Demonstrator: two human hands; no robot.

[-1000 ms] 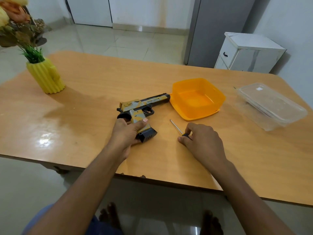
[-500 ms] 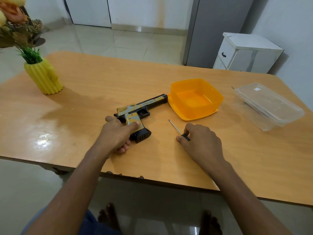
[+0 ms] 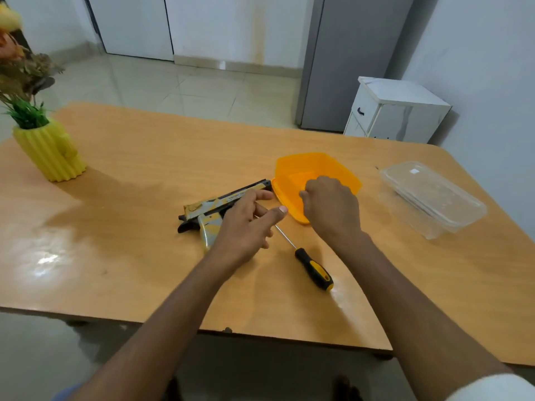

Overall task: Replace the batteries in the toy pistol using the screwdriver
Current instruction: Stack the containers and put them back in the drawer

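At a wooden table (image 3: 121, 180), I am working through the opening stage of a battery change on a toy pistol (image 3: 214, 205), with the compartment, as far as I can judge, not yet unscrewed. My left hand (image 3: 246, 227) is hovering over the pistol's grip and trigger area, fingers loosely spread and thumb out, touching or nearly touching the barrel but not clasping it; I cannot tell whether the fingertips are making contact. My right hand (image 3: 333, 206) is reaching over the near rim of the orange container (image 3: 318, 166), fingers curled downward; whether it is pinching anything inside is hidden by the back of the hand.

The screwdriver (image 3: 314, 269) is lying free on the table, in neither hand, its yellow-and-black handle pointing toward the near edge and its thin shaft running up under my left thumb toward the pistol. It is sitting between my two forearms, just beside the left hand and closer to the near edge than the right hand.

The pistol is lying on its side around the table's middle, muzzle touching or just beside the orange container. A clear plastic box (image 3: 434, 195) is sitting toward the right edge, a yellow vase (image 3: 50, 151) near the far left corner.

The next move, I judge, calls for steadying the pistol and picking up the screwdriver.
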